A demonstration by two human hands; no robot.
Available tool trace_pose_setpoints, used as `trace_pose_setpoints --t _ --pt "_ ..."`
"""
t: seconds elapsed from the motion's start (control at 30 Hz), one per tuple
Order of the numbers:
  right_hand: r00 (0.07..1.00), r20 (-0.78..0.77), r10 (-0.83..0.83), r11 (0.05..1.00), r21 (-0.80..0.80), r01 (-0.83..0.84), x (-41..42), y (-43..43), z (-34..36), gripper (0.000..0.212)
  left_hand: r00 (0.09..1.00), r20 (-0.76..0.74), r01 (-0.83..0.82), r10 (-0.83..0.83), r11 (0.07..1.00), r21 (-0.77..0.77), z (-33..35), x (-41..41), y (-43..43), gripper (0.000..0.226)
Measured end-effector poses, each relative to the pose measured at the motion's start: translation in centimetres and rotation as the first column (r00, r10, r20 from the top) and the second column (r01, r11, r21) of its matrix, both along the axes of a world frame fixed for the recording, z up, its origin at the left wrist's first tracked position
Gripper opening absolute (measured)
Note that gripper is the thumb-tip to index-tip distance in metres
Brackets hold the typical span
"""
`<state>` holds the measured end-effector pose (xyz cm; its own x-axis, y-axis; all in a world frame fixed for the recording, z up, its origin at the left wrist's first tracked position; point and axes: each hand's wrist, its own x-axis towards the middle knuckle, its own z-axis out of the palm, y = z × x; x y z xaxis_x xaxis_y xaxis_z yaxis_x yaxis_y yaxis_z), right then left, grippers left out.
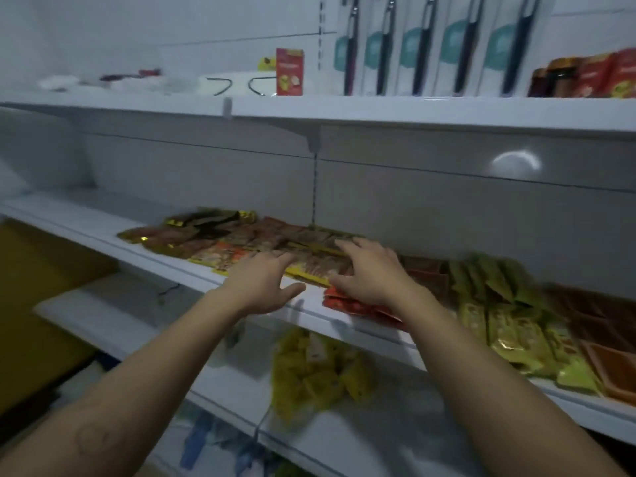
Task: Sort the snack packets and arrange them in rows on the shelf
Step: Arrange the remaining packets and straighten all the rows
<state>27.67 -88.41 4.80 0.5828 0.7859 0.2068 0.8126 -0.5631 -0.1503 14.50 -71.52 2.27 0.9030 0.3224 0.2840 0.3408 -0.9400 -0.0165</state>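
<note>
The snack packets (241,239) in the middle are too blurry to read. The orange packets (614,371) at the lower right run off the edge.

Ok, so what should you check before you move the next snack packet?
1. Left hand free to grab: ok, open and holding nothing.
2. Right hand free: ok, fingers spread over the mixed pile.
3. Mixed pile sorted: not ok, the colours are jumbled together.
4. Green packets in rows: ok, lined up at the right.
5. Red packets safe on the shelf: cannot tell, they sit right at its front edge.
6. Room for a new row: ok, the shelf is bare at the left.
</note>
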Motion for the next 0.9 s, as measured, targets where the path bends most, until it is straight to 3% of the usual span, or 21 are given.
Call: trace_pose_setpoints --t 0.4,0.77,0.9 --pt "0.983 -0.013 0.182 0.983 0.028 -0.181 -11.9 24.4 -0.6 0.074 0.976 0.127 -0.174 0.177 0.984 -0.04 -0.5 -14.4 17.7 0.062" --pt "0.975 -0.026 0.222 0.975 -0.01 -0.223 -8.0 44.5 -4.5 0.072 0.959 0.09 -0.257 0.27 0.958 -0.13 -4.7 -13.5 35.7 0.06" --pt "0.974 -0.121 0.19 0.98 -0.044 -0.196 -4.2 51.0 -3.8 0.077 0.972 0.073 -0.212 0.224 0.966 -0.151 -3.2 -10.3 42.9 0.059"
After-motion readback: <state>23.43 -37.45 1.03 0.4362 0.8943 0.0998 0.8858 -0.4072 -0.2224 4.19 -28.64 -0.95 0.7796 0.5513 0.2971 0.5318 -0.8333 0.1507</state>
